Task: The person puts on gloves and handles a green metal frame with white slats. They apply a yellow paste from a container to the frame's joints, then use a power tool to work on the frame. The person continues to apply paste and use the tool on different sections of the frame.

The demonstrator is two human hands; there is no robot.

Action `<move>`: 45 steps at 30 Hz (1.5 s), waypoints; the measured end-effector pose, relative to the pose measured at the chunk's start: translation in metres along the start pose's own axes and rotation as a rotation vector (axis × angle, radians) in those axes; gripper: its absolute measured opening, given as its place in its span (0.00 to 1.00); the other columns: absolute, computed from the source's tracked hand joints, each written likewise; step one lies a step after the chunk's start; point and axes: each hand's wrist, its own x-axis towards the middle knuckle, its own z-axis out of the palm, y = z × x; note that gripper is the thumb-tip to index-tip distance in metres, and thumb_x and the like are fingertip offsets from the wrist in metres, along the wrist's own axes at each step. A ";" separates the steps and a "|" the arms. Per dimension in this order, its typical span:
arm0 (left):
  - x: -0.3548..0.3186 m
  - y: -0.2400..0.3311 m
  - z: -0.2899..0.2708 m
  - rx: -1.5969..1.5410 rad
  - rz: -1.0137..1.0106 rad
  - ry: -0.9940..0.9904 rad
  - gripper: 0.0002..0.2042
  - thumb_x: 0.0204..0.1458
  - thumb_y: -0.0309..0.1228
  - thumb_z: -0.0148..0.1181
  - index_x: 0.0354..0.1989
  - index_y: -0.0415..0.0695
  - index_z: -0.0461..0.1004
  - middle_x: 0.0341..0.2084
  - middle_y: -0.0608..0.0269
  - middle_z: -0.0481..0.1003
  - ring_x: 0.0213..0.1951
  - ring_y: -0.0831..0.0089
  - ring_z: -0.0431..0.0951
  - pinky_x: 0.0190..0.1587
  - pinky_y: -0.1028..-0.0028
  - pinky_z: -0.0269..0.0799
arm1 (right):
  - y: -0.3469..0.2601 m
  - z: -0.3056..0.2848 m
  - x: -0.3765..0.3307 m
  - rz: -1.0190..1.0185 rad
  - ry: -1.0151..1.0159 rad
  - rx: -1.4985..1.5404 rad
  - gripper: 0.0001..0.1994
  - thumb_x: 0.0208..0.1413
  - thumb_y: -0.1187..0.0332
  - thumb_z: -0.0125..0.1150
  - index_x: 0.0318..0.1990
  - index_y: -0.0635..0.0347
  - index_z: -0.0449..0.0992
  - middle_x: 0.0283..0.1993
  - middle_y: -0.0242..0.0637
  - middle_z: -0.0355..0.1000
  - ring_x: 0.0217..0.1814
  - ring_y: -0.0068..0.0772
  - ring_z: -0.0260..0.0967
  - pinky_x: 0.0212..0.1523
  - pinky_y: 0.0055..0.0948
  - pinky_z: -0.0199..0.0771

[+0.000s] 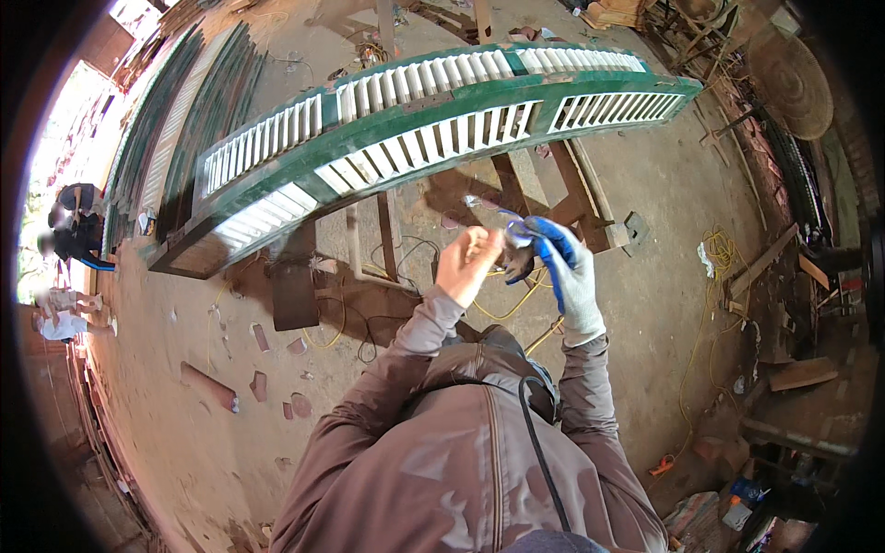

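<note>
My bare left hand (468,264) and my right hand (567,269), in a grey glove with blue fingers, meet in front of my chest. The fingers of both are closed around a small pale, shiny thing (516,230), too blurred to name. Just beyond them lie two green louvred shutters (433,101) with pale slats, side by side and raised on wooden trestles (576,189). Neither hand touches the shutters.
More shutters (175,129) stand stacked at the left, with people (74,221) beyond. Yellow cords (714,258) trail over the floor. Reddish-brown scraps and a roll (210,385) lie at the lower left. Timber pieces (802,373) and clutter line the right side.
</note>
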 end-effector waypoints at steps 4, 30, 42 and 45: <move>0.002 0.022 0.026 0.210 0.122 0.054 0.12 0.65 0.34 0.70 0.45 0.37 0.78 0.35 0.60 0.85 0.35 0.78 0.85 0.37 0.75 0.79 | 0.019 -0.003 -0.011 -0.206 0.060 -0.292 0.23 0.67 0.73 0.64 0.69 0.64 0.75 0.59 0.43 0.76 0.52 0.30 0.78 0.51 0.31 0.83; 0.028 -0.087 0.033 -0.176 -0.371 -0.085 0.18 0.71 0.37 0.52 0.61 0.42 0.78 0.47 0.59 0.84 0.42 0.65 0.83 0.46 0.64 0.78 | 0.074 0.032 -0.087 -0.068 0.125 -0.880 0.09 0.64 0.70 0.67 0.49 0.63 0.82 0.31 0.40 0.80 0.29 0.34 0.78 0.32 0.35 0.76; -0.032 -0.137 0.098 -0.270 -0.410 0.176 0.18 0.62 0.18 0.53 0.60 0.35 0.74 0.52 0.55 0.80 0.48 0.70 0.81 0.54 0.69 0.77 | 0.080 -0.013 -0.040 0.149 0.418 0.094 0.10 0.67 0.70 0.70 0.48 0.69 0.86 0.41 0.29 0.83 0.40 0.16 0.75 0.43 0.20 0.75; -0.028 -0.141 0.083 -0.435 -0.596 0.031 0.17 0.64 0.25 0.56 0.61 0.37 0.74 0.54 0.54 0.80 0.49 0.67 0.82 0.50 0.66 0.80 | 0.070 0.005 -0.035 0.106 0.314 -0.015 0.09 0.67 0.71 0.69 0.47 0.69 0.86 0.41 0.32 0.84 0.42 0.18 0.77 0.46 0.22 0.77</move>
